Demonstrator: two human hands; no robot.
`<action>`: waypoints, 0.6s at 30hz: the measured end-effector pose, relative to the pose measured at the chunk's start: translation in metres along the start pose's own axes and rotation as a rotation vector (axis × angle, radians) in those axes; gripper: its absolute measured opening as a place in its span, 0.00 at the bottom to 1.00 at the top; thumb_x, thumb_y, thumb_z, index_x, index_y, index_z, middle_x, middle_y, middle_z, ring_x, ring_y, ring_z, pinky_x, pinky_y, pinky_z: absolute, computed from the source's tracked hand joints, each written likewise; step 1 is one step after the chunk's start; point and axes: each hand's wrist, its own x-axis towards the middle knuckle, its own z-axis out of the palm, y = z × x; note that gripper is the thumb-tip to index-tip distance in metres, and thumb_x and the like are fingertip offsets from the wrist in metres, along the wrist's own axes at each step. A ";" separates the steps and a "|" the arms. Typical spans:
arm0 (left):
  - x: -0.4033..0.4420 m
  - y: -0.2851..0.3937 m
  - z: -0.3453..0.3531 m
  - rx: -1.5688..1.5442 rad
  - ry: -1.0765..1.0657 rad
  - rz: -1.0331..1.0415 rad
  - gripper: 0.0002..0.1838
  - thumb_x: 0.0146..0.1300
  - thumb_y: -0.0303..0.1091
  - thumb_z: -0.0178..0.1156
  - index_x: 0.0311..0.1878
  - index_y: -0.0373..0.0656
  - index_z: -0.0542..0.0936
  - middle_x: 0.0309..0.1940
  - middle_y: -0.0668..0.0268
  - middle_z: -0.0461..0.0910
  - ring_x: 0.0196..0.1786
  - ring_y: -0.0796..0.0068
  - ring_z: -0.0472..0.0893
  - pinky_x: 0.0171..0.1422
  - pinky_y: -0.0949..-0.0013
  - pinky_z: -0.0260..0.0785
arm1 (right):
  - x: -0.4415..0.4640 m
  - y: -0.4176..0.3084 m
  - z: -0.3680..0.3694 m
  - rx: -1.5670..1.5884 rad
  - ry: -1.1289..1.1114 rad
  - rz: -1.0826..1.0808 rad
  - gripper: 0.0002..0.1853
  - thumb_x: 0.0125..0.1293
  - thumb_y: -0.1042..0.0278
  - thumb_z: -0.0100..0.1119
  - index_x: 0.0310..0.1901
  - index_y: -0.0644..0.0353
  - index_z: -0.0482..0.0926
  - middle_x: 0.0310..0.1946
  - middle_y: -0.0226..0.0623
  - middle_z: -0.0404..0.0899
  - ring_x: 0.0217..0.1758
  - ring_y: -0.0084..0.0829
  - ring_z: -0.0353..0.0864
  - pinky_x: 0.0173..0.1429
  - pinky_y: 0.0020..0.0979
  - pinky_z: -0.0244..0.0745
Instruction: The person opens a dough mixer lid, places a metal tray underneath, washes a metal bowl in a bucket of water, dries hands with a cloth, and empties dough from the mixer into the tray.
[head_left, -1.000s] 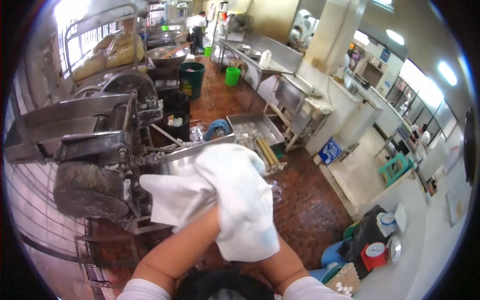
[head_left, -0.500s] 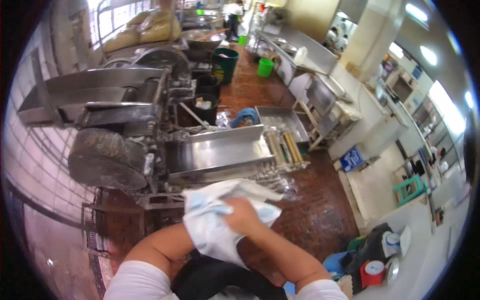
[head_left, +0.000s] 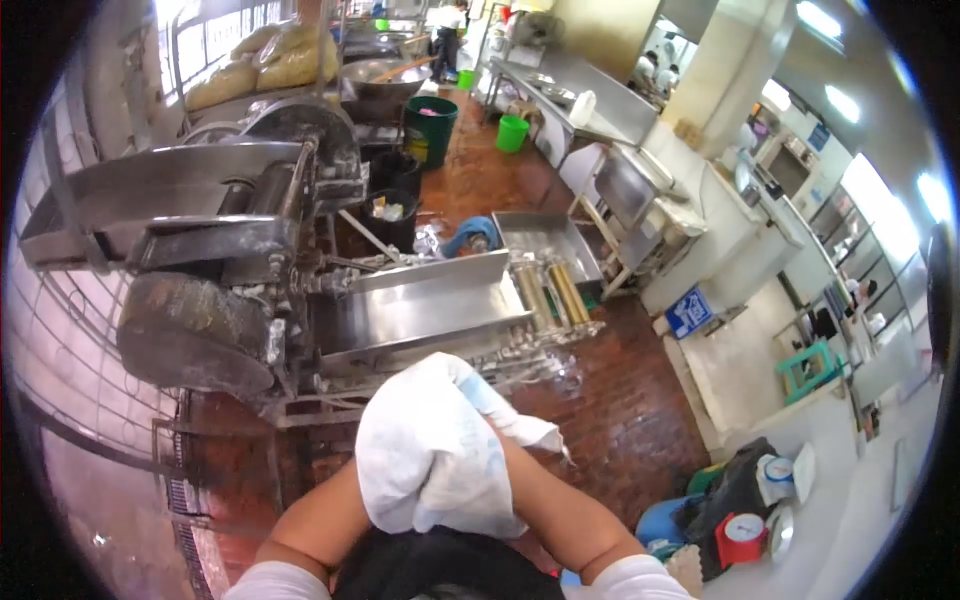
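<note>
A white cloth (head_left: 435,450) with faint blue patches is bunched up in front of my chest, held in the air between my two forearms. Both hands are wrapped in it, so their fingers are hidden. My left forearm (head_left: 318,520) enters the cloth from the left, and my right forearm (head_left: 560,500) from the right. One corner of the cloth hangs over the right wrist. Just beyond stands a metal machine with a shiny steel tray (head_left: 425,305) and brass-coloured rollers (head_left: 568,295).
A large roller machine with a round dusty guard (head_left: 195,335) stands left. Behind are a dark green bin (head_left: 430,130) and a bright green bucket (head_left: 512,133). A red scale (head_left: 740,538) sits lower right. A person (head_left: 447,40) stands far back on the brick floor (head_left: 640,400).
The cloth has been folded over, and the right hand, visible before on top of it, is now covered. My view has shifted slightly to the right.
</note>
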 end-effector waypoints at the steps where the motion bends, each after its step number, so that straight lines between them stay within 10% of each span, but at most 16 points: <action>1: -0.001 0.001 -0.002 -0.005 0.023 0.018 0.14 0.57 0.42 0.57 0.38 0.42 0.80 0.36 0.53 0.81 0.39 0.54 0.81 0.46 0.56 0.73 | -0.001 0.000 0.002 0.047 0.005 0.001 0.30 0.63 0.40 0.55 0.55 0.60 0.76 0.48 0.41 0.81 0.50 0.42 0.80 0.52 0.42 0.74; 14: 0.029 0.048 0.026 0.247 0.148 0.375 0.12 0.58 0.41 0.56 0.36 0.42 0.80 0.35 0.54 0.80 0.38 0.57 0.80 0.44 0.57 0.72 | -0.004 -0.012 -0.045 -1.184 0.020 -0.009 0.42 0.57 0.30 0.56 0.65 0.55 0.68 0.60 0.45 0.74 0.62 0.42 0.73 0.61 0.43 0.70; 18: 0.044 -0.029 0.067 0.656 -0.091 0.362 0.12 0.58 0.41 0.55 0.36 0.43 0.79 0.34 0.54 0.80 0.38 0.57 0.80 0.44 0.57 0.72 | 0.006 -0.004 -0.047 -0.909 0.022 0.042 0.37 0.57 0.34 0.57 0.60 0.55 0.72 0.56 0.45 0.77 0.58 0.42 0.76 0.58 0.42 0.71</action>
